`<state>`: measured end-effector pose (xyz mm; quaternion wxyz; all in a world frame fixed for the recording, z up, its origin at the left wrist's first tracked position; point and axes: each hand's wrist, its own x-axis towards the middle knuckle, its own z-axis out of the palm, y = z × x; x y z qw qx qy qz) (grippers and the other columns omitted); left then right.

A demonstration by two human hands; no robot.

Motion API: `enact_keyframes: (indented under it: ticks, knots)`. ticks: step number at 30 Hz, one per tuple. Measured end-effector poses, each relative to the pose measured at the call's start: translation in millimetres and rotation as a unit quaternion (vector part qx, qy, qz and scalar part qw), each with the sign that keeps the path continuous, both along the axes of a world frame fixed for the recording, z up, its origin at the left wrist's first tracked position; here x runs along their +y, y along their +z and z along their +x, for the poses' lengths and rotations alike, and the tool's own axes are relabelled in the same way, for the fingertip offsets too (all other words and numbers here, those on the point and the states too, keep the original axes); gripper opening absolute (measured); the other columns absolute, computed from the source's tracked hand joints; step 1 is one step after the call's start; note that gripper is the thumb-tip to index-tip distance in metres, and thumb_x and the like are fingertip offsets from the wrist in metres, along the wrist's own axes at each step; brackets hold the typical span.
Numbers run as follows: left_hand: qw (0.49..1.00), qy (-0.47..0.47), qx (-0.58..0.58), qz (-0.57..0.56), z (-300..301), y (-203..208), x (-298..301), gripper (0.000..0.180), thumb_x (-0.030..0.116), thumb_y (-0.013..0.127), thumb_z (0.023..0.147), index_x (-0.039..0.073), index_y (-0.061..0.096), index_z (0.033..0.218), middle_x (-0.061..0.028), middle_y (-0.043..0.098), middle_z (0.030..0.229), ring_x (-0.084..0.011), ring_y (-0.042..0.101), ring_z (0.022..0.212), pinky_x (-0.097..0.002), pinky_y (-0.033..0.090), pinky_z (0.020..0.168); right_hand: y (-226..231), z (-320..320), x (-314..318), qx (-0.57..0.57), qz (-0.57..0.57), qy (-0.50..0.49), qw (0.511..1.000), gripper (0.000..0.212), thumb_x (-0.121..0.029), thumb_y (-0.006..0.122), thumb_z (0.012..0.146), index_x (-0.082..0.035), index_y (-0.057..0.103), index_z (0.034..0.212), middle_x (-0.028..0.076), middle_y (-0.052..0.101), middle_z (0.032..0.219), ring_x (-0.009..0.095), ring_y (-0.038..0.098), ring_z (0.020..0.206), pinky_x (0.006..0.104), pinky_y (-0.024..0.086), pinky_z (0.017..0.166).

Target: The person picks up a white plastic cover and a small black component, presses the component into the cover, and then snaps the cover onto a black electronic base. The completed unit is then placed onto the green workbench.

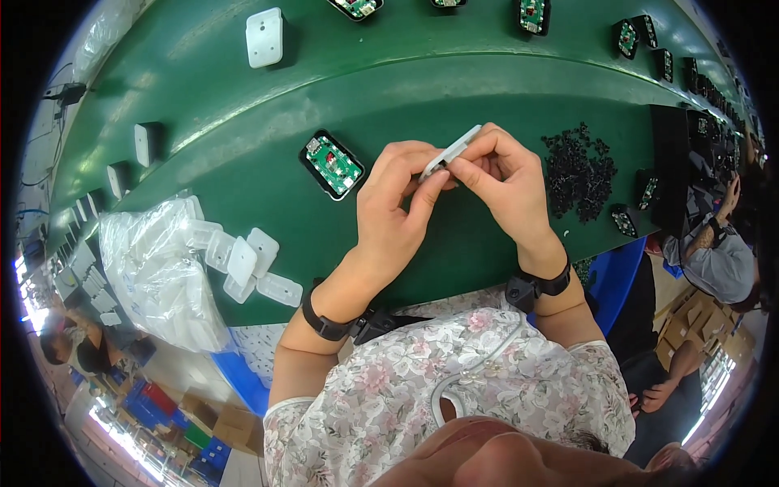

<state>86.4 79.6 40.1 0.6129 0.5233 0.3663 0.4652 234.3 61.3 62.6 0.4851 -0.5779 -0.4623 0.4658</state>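
Note:
Between my two hands a white plastic cover (452, 152) is held tilted, edge toward me, above the green table. My left hand (398, 191) grips its near left end with thumb and fingers. On the far right end, my right hand (507, 174) pinches it, thumb pressed near the underside. Whether a small part sits under the thumbs is hidden. Just left of my hands lies an open black case (332, 165) with a green circuit board inside. To the right is a heap of small black parts (578, 170).
Several loose white covers (253, 261) lie at left beside a clear plastic bag (162, 268) full of them. Across the table's raised back strip stand a white-topped case (264, 38) and open black cases (533, 15). A black box (669, 170) borders the right. Other people work at both sides.

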Motion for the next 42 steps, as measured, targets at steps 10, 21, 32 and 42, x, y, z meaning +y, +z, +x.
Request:
enact_keyframes:
  ticks: [10, 21, 32, 42]
  knots:
    - [1.000, -0.001, -0.026, -0.012, 1, -2, 1, 0.005, -0.004, 0.056, 0.088, -0.005, 0.056, 0.092, -0.0099, 0.053, 0.097, -0.0152, 0.062, 0.074, -0.0257, 0.056, 0.066, -5, 3, -6, -0.098, 0.013, 0.030, 0.995, 0.006, 0.003, 0.065, 0.082, 0.001, 0.059, 0.082, -0.002, 0.049, 0.079, 0.003, 0.040, 0.063, 0.0176, 0.031, 0.054]
    - [0.990, -0.010, -0.086, -0.112, -3, 5, -1, 0.007, 0.001, 0.054, 0.091, -0.005, 0.054, 0.093, -0.0098, 0.054, 0.094, -0.0155, 0.062, 0.071, -0.0255, 0.054, 0.060, 1, 8, 0, -0.035, 0.034, -0.008, 0.999, 0.024, -0.002, 0.070, 0.080, -0.002, 0.056, 0.099, -0.003, 0.051, 0.082, 0.002, 0.044, 0.069, 0.0163, 0.037, 0.059]
    - [0.995, -0.074, -0.021, -0.069, -5, 12, -3, 0.006, 0.000, 0.057, 0.089, -0.006, 0.057, 0.090, -0.0081, 0.054, 0.089, -0.0125, 0.060, 0.064, -0.0223, 0.051, 0.052, 18, 31, 4, 0.099, -0.145, 0.108, 0.978, 0.019, -0.005, 0.074, 0.078, -0.002, 0.055, 0.080, -0.001, 0.055, 0.077, 0.004, 0.053, 0.070, 0.0188, 0.044, 0.062]
    - [0.993, -0.006, -0.061, -0.102, -21, 37, 8, 0.020, 0.012, 0.045, 0.097, -0.005, 0.054, 0.104, -0.0091, 0.060, 0.083, -0.0130, 0.059, 0.061, -0.0234, 0.049, 0.051, 16, 10, 4, 0.172, -0.102, 0.096, 0.975, 0.025, -0.011, 0.073, 0.079, -0.002, 0.055, 0.094, 0.001, 0.058, 0.078, 0.007, 0.056, 0.069, 0.0214, 0.047, 0.057]
